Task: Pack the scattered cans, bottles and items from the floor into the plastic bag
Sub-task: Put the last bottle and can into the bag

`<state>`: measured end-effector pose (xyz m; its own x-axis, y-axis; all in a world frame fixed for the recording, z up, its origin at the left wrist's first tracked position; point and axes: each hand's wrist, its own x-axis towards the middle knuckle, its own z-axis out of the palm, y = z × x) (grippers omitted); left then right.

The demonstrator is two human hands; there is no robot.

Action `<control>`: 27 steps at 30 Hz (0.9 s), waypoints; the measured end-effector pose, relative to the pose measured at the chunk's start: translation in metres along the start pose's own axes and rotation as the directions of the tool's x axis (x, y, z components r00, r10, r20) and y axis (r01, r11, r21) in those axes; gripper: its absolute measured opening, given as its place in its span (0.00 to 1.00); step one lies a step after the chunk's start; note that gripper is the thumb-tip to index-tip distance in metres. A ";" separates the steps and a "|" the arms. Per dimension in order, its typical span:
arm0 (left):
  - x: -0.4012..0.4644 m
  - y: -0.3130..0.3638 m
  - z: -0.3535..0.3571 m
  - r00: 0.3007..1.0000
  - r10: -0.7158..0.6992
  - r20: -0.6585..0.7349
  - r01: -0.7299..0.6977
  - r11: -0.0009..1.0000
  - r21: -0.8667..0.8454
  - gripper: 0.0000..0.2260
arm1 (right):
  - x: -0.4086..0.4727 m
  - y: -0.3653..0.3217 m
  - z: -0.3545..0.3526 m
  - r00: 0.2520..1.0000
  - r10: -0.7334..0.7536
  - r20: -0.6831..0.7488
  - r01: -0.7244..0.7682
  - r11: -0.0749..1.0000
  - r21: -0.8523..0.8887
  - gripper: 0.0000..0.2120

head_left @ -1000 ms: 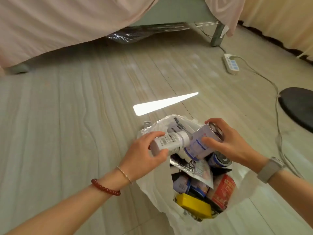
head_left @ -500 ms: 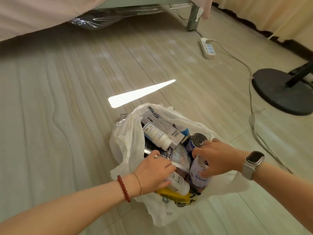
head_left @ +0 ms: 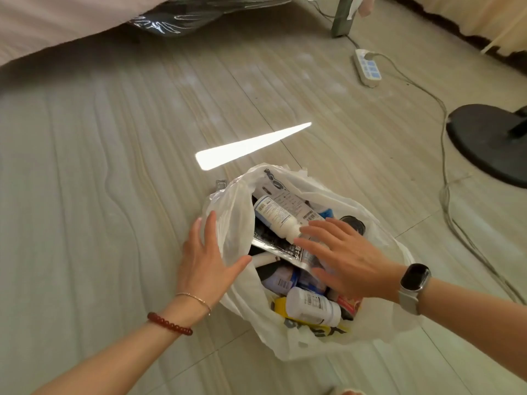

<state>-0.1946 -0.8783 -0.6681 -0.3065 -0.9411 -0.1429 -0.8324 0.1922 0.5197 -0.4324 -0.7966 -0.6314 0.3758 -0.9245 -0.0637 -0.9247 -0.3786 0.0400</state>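
Observation:
A white plastic bag [head_left: 236, 223] stands open on the floor, full of items. Inside lie a white bottle [head_left: 278, 219] near the far side, another white bottle [head_left: 312, 306] near the front on a yellow item [head_left: 281, 305], a dark-topped can [head_left: 353, 223], a printed foil packet [head_left: 273, 245] and small boxes. My left hand [head_left: 206, 259] rests flat against the bag's left wall, fingers spread. My right hand [head_left: 345, 259] hovers spread over the contents, holding nothing.
A bed with pink sheet [head_left: 57, 21] runs along the back. A white power strip [head_left: 369, 67] and its cables [head_left: 443, 172] lie at the right, beside a black round stand base [head_left: 490, 141]. A bright sun patch [head_left: 251, 146] lies beyond the bag.
Both hands put the white bottle and the can into the bag, let go, and came out. Now they are spread, the left on the bag's wall, the right above the contents.

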 end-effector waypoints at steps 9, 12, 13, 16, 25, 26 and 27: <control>-0.011 -0.008 -0.006 0.997 -0.072 0.022 0.075 0.920 -0.384 0.25 | -0.017 -0.039 0.048 0.885 -0.355 0.303 0.392 0.917 -0.072 0.14; -0.013 -0.015 -0.007 0.987 0.058 -0.150 -0.092 0.969 -0.231 0.40 | -0.011 -0.035 0.040 0.977 -0.164 0.138 0.169 0.985 -0.021 0.14; -0.012 -0.017 -0.007 0.964 0.153 -0.216 -0.179 0.978 -0.107 0.40 | -0.006 -0.034 0.037 0.991 -0.105 0.087 0.106 0.994 -0.012 0.17; -0.010 -0.014 0.003 0.879 0.419 -0.227 -0.364 0.898 0.248 0.35 | 0.002 -0.035 0.034 0.993 -0.093 0.066 0.097 0.994 -0.047 0.22; 0.005 -0.007 0.029 0.948 0.308 -0.086 -0.296 0.947 0.125 0.12 | 0.006 -0.053 0.035 0.942 0.121 0.314 -0.166 0.979 0.119 0.22; 0.004 -0.009 0.026 0.944 0.310 -0.116 -0.306 0.951 0.054 0.11 | 0.006 -0.057 0.037 0.936 0.131 0.325 -0.196 0.965 0.174 0.21; 0.001 -0.011 0.024 0.941 0.308 -0.141 -0.312 0.950 -0.008 0.11 | 0.006 -0.060 0.038 0.940 0.137 0.311 -0.215 0.949 0.232 0.21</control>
<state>-0.1968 -0.8742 -0.6942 -0.4799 -0.8654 0.1441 -0.6913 0.4741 0.5453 -0.3766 -0.7775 -0.6718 0.2077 -0.9076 -0.3650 -0.9722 -0.1502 -0.1797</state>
